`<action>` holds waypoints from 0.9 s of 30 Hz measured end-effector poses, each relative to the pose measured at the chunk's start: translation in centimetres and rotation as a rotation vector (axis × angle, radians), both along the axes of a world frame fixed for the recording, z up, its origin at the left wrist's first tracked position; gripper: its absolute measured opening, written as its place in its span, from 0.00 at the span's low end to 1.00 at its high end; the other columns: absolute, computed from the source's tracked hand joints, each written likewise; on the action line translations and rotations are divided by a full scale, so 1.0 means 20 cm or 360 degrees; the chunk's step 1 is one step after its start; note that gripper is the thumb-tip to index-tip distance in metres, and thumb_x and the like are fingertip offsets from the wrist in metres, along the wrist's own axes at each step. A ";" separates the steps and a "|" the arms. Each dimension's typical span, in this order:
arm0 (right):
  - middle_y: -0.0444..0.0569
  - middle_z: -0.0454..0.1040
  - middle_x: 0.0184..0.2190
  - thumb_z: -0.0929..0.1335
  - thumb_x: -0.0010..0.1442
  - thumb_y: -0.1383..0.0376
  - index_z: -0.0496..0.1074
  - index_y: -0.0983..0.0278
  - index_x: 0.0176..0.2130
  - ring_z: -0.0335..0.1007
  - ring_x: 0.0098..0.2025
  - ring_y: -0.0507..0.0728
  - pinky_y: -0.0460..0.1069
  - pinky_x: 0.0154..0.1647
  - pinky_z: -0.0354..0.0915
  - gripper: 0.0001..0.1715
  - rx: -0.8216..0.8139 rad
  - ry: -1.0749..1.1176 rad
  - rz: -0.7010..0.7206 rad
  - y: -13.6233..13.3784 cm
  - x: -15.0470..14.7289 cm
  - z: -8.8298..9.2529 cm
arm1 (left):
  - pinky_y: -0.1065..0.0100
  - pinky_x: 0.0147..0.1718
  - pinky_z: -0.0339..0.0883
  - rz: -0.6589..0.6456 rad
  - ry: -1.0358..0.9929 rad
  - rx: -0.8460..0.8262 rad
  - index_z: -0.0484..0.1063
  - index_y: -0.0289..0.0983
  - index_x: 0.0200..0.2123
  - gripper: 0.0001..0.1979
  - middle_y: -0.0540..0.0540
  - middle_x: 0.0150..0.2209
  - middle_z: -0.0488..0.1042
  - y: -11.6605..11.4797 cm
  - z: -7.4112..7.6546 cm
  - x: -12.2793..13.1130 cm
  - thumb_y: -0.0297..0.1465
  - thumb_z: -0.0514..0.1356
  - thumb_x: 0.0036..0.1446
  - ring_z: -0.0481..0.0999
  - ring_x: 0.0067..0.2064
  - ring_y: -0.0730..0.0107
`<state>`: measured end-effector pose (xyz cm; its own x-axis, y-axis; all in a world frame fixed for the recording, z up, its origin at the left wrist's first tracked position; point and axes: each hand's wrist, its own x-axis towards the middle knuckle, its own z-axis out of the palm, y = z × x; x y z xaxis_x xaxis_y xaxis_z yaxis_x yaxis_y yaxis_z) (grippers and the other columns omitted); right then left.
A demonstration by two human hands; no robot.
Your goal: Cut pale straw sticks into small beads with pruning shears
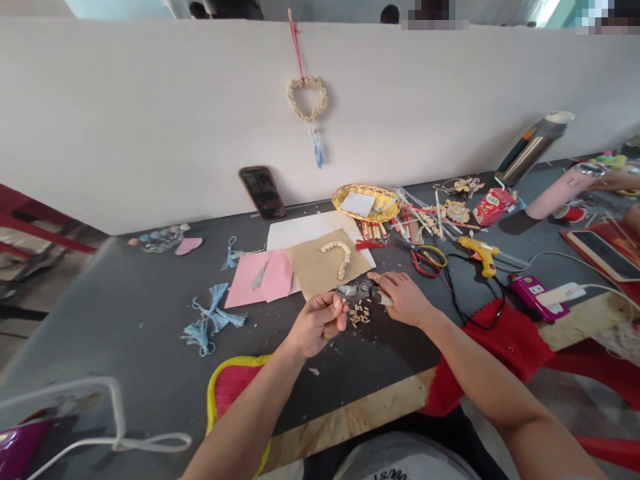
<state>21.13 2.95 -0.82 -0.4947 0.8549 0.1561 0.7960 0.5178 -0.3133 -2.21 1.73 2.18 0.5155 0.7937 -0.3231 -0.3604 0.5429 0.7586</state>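
Observation:
My right hand [404, 298] is closed round a pair of dark cutters [361, 289] held low over the grey table [125, 320]. My left hand [319, 323] is pinched shut beside the cutter jaws, on something too small to make out. Between the hands lies a small heap of short pale cut pieces [360, 313]. Just beyond, a brown paper sheet [320, 270] carries a curved, hook-shaped row of the same pale pieces [340, 253].
Pink paper [260, 277] and blue tassels [210, 317] lie to the left. Red scissors [425, 259], a yellow glue gun [480, 253], a yellow basket [365, 202], sticks and a phone [262, 192] crowd the back. A heart wreath [307, 99] hangs on the partition.

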 end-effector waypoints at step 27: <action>0.57 0.70 0.51 0.60 0.62 0.70 0.57 0.66 0.63 0.64 0.52 0.61 0.57 0.51 0.63 0.30 -0.0020 0.0023 0.0017 0.02 0.03 -0.01 | 0.78 0.12 0.33 0.0002 -0.0041 -0.0050 0.65 0.33 0.23 0.18 0.49 0.16 0.71 0.02 -0.03 0.00 0.34 0.72 0.43 0.46 0.13 0.89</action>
